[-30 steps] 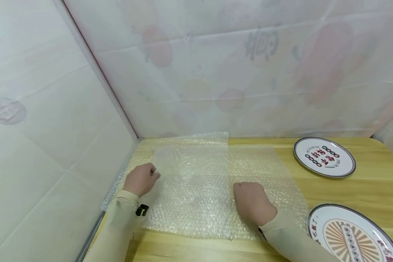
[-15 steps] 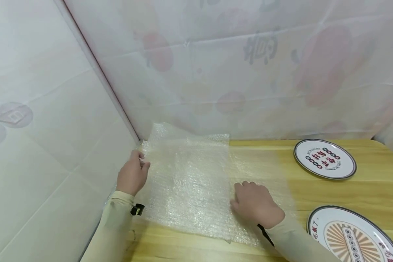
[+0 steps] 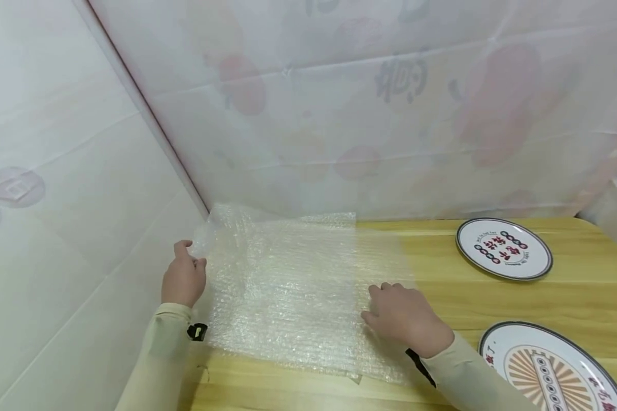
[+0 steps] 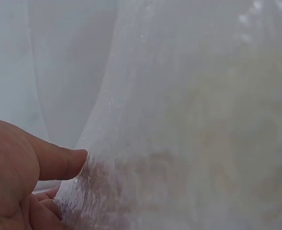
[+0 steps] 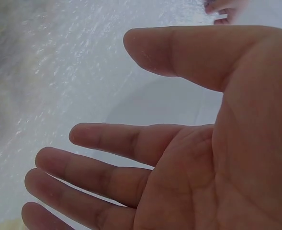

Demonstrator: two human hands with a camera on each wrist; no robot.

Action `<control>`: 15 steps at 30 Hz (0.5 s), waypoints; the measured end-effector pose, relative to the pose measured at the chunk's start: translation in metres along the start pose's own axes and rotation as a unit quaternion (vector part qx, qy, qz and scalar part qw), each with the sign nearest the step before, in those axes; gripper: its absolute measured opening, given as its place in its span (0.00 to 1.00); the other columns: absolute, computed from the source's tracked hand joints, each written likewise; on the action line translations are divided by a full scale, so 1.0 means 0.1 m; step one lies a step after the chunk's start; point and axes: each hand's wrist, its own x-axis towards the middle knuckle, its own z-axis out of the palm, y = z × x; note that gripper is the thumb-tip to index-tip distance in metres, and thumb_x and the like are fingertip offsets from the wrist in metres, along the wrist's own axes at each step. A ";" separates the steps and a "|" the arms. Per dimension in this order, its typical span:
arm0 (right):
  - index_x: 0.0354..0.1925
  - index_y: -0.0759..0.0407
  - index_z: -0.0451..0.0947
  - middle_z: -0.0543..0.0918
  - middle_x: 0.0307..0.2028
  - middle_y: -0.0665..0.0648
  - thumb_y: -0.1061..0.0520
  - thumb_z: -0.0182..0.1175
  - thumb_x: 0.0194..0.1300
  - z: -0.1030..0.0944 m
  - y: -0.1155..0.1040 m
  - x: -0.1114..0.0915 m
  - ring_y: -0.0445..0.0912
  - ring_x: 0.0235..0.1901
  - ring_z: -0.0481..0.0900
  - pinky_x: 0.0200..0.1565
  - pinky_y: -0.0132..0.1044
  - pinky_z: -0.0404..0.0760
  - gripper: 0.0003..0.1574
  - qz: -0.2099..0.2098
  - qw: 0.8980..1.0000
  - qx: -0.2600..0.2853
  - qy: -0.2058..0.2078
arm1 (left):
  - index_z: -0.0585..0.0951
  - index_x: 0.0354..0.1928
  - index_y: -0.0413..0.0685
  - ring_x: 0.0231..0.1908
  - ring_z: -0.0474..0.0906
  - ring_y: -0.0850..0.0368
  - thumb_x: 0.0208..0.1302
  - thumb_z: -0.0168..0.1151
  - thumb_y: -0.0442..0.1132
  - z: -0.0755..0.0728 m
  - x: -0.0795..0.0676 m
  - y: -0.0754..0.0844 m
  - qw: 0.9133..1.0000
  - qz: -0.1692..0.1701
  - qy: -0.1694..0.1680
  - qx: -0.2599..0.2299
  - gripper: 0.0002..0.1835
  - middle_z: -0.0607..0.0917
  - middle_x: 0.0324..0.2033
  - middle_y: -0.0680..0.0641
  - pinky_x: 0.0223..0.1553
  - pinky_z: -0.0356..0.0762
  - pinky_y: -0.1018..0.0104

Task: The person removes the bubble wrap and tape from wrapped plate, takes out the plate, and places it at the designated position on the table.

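Note:
A sheet of clear bubble wrap (image 3: 288, 285) lies in overlapping layers on the wooden table, its left side lifted off the surface. At that raised left edge, my left hand (image 3: 184, 279) pinches the wrap between thumb and fingers. The left wrist view shows the thumb (image 4: 62, 163) on the near face of the film, with fingers partly hidden behind it. My right hand (image 3: 403, 317) is over the right part of the wrap. Its fingers (image 5: 117, 182) are extended and the thumb stands apart, with nothing between them; whether they touch the wrap I cannot tell.
A round white plate (image 3: 504, 249) with red characters sits at the back right of the table (image 3: 442, 274). Closer in, an oval plate (image 3: 581, 365) with a sunburst print lies beside the right forearm. Sheet-covered walls (image 3: 298, 131) border the back and left.
My left hand has moved left and slightly away, drawing the bubble wrap's edge leftward and up. The wrap's right edge has slid left. My right hand's fingers have loosened from a more curled pose.

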 end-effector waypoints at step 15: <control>0.28 0.51 0.71 0.70 0.25 0.48 0.57 0.56 0.72 0.11 -0.04 -0.03 0.44 0.25 0.67 0.28 0.43 0.71 0.12 -0.069 0.995 0.064 -0.037 | 0.58 0.75 0.27 0.61 0.65 0.19 0.73 0.56 0.35 0.02 0.05 -0.23 0.999 -0.003 -0.037 0.036 0.34 0.62 0.64 0.17 0.57 0.72 0.29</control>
